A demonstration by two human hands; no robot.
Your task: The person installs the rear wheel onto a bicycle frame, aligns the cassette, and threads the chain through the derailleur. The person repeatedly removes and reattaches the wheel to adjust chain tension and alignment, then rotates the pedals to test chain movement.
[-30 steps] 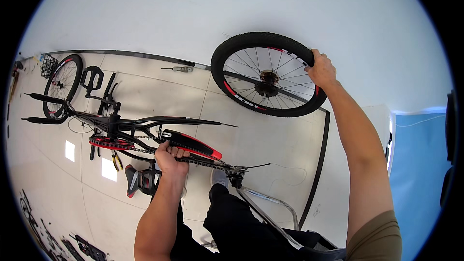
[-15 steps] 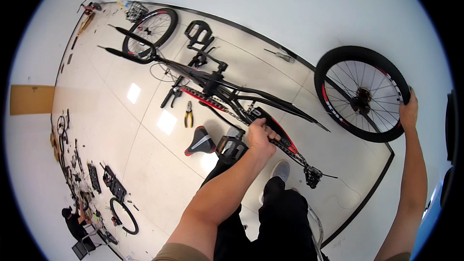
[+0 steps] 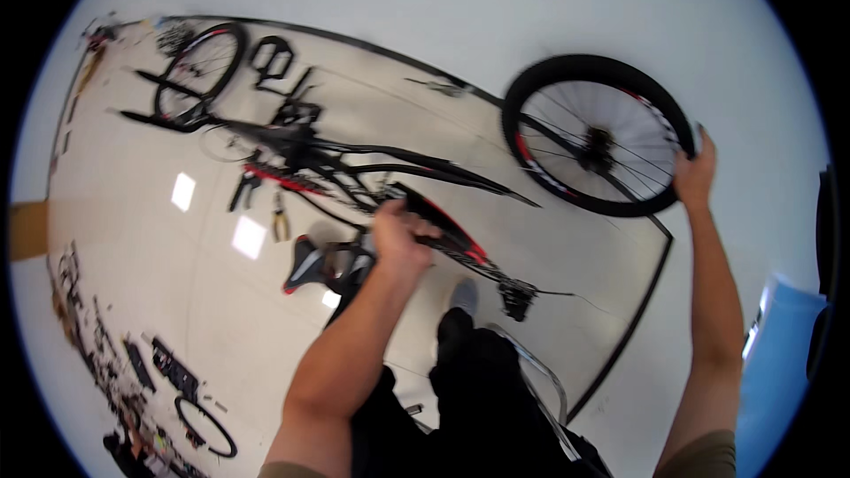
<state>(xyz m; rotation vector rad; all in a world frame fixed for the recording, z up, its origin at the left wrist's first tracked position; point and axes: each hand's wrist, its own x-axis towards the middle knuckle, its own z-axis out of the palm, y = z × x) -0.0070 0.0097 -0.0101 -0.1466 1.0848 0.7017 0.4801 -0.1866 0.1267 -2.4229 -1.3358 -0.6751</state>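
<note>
My left hand (image 3: 398,239) grips the black and red bicycle frame (image 3: 354,168) near its lower end, holding it off the pale tiled floor. My right hand (image 3: 695,173) is closed on the tyre of a loose black bicycle wheel (image 3: 598,137), held up at the right against the white wall. A second wheel (image 3: 199,66) sits at the frame's far end. My dark trouser legs and one grey shoe (image 3: 462,294) show below the frame.
A black and red saddle (image 3: 305,265) and pliers (image 3: 281,223) lie on the floor under the frame. Small parts, tools and a tyre (image 3: 205,425) line the lower left. A metal chair rail (image 3: 531,363) is beside my legs; a blue panel (image 3: 779,363) stands at right.
The view has swung and tilted. The frame now lies more level across the picture, and the wheel in my right hand sits closer to the frame's end. Both grips are unchanged.
</note>
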